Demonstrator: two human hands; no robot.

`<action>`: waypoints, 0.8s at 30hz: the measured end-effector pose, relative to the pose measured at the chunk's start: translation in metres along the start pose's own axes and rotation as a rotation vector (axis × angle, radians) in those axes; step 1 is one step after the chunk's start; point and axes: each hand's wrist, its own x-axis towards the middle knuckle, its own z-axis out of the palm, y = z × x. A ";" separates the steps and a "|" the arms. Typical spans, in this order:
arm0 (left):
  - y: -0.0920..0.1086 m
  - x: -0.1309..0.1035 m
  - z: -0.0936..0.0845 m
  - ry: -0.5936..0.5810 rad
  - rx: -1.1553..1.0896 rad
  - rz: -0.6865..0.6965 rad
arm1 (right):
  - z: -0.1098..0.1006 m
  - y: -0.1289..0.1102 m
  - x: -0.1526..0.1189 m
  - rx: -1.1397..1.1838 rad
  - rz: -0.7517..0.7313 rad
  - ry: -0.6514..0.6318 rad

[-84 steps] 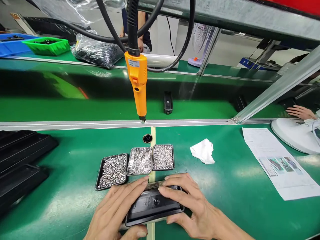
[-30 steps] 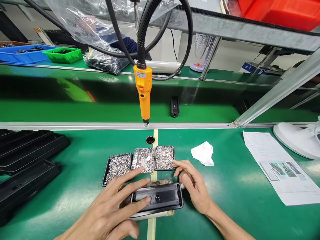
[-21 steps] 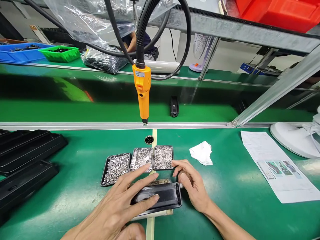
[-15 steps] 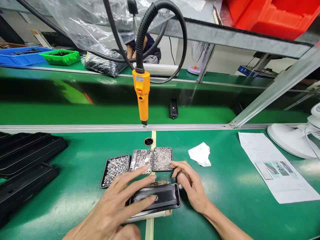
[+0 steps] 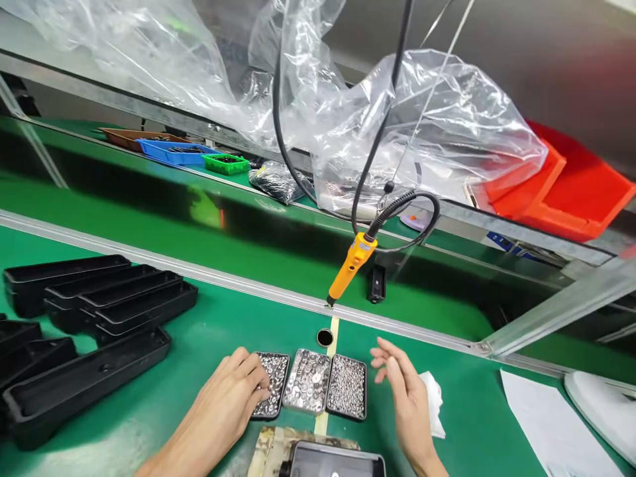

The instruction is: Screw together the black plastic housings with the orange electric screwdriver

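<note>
My left hand [image 5: 233, 391] reaches into the left black tray [image 5: 274, 412], which is filled with small shiny metal parts. Its fingers are curled and pinched together among them, and whatever lies between the fingertips is hidden. My right hand [image 5: 405, 397] hovers right of the trays, fingers loosely apart, holding nothing. A middle tray [image 5: 307, 381] carries washer-like metal pieces, and the right tray [image 5: 346, 387] is full of small nut-like pieces. Below them a long black plastic housing [image 5: 338, 460] lies on a worn, stained block [image 5: 271, 440], partly cut off by the lower picture edge.
A yellow electric screwdriver [image 5: 352, 268] hangs on a cable behind the trays. A round black disc [image 5: 324, 338] lies near it. Several black housings [image 5: 94, 377] are piled at left. A crumpled white tissue [image 5: 433, 404] and a paper sheet [image 5: 551, 424] lie at right.
My left hand has left the black housing and moved up and left into the left tray. My right hand has moved away from the housing and opened. The view has tilted and shifted.
</note>
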 end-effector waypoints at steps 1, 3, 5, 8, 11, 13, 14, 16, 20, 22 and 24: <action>0.001 0.000 0.002 -0.002 -0.008 -0.002 | 0.010 -0.012 0.016 -0.038 -0.039 0.007; 0.001 0.001 0.003 -0.008 -0.026 -0.004 | 0.035 -0.034 0.048 -0.081 -0.123 0.020; 0.001 0.003 0.002 -0.009 -0.039 -0.010 | 0.061 -0.051 0.078 -0.099 -0.202 0.020; 0.003 0.004 0.000 -0.016 -0.048 -0.022 | 0.091 -0.063 0.108 -0.054 -0.263 -0.042; 0.008 0.004 -0.004 -0.045 -0.063 -0.025 | 0.103 -0.068 0.114 -0.029 -0.241 -0.069; 0.010 0.004 -0.007 -0.063 -0.079 -0.022 | 0.099 -0.071 0.106 -0.026 -0.220 -0.053; 0.011 0.003 -0.008 -0.066 -0.087 -0.022 | 0.095 -0.074 0.099 -0.022 -0.205 -0.048; 0.013 0.003 -0.010 -0.067 -0.101 -0.025 | 0.085 -0.080 0.086 -0.013 -0.190 -0.048; 0.017 0.006 -0.012 -0.081 -0.124 -0.024 | 0.069 -0.093 0.067 0.067 -0.227 -0.060; 0.019 0.008 -0.013 -0.085 -0.132 -0.028 | 0.065 -0.098 0.062 0.123 -0.226 -0.080; 0.021 0.009 -0.016 -0.081 -0.144 -0.036 | 0.062 -0.101 0.060 0.165 -0.206 -0.106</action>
